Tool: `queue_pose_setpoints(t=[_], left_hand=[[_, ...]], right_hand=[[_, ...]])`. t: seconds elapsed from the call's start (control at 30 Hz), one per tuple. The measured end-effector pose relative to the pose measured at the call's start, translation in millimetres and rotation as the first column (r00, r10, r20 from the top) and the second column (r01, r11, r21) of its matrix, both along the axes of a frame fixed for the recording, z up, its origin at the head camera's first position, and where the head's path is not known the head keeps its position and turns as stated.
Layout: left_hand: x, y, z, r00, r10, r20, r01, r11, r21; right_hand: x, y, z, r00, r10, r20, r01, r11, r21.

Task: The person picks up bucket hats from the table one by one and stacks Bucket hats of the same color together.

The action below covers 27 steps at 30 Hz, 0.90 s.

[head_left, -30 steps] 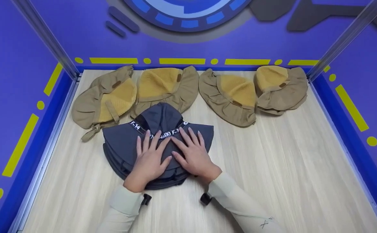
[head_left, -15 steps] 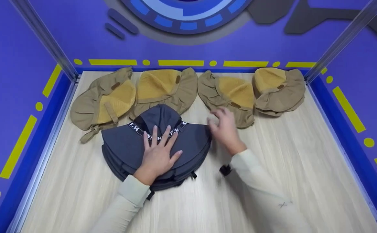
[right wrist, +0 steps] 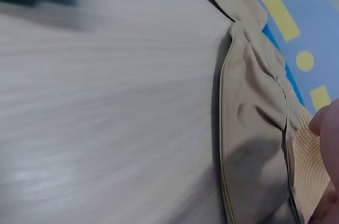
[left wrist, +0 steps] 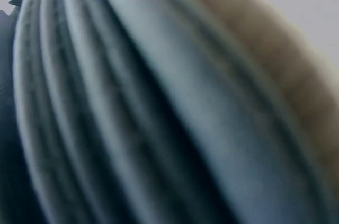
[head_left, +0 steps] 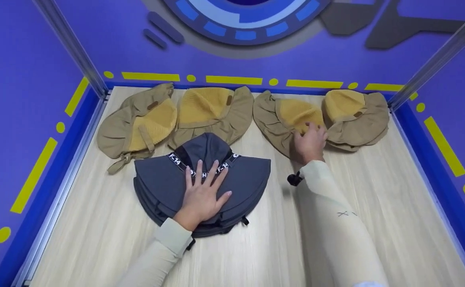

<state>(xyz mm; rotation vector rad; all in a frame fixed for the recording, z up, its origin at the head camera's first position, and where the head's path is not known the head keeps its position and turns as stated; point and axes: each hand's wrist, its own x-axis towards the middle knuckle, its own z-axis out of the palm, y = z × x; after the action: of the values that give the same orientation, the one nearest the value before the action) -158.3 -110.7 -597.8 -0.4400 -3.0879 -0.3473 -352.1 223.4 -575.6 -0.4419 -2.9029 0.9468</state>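
My left hand (head_left: 202,199) lies palm down with spread fingers on a stack of dark grey bucket hats (head_left: 156,183), over the lettered band of the top one. Several layered brims (left wrist: 175,86) fill the left wrist view. My right hand (head_left: 311,144) is over the tan bucket hat with the yellow crown (head_left: 268,115), third from the left in the back row. Its bent fingers reach the lower part of that crown and cover the hat's front right side. In the right wrist view, part of the hand (right wrist: 331,139) appears beside the ribbed crown (right wrist: 310,166).
Other tan-and-yellow hats lie along the back: one at far left (head_left: 115,123) with a tie strap, one beside it (head_left: 204,103), and one at far right (head_left: 344,103). Blue walls (head_left: 232,63) and metal posts (head_left: 73,48) enclose the wooden table (head_left: 376,191).
My right hand has left the grey hats and moved right and forward to the third tan hat. My left hand has stayed on the grey stack, shifting slightly toward its middle.
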Motion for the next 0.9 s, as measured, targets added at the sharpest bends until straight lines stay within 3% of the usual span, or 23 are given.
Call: queue_pose_setpoints(t=[0.17,0.33,0.6,0.9], left_hand=[[0.2,-1.0,-0.3,1.000,0.008,0.020,-0.008,1.000,-0.010],[-1.9,0.9,0.3,1.000,0.000,0.012,0.000,1.000,0.004],[-0.9,1.4,-0.6,1.000,-0.001,0.005,0.001,1.000,0.013],[-1.3,-0.5,-4.5,1.000,0.001,0.004,-0.002,1.000,0.010]], right_hand=[[-4.2,-1,-3.8,0.996,-0.033,0.082,0.036,0.999,-0.028],[-5.9,-3,-12.4,0.981,-0.115,0.155,0.120,0.992,-0.024],[-1.6,-2,-32.7,0.968,-0.249,0.019,0.248,0.969,0.010],[7.3,1,-37.9,0.955,-0.281,-0.093,0.272,0.958,-0.095]])
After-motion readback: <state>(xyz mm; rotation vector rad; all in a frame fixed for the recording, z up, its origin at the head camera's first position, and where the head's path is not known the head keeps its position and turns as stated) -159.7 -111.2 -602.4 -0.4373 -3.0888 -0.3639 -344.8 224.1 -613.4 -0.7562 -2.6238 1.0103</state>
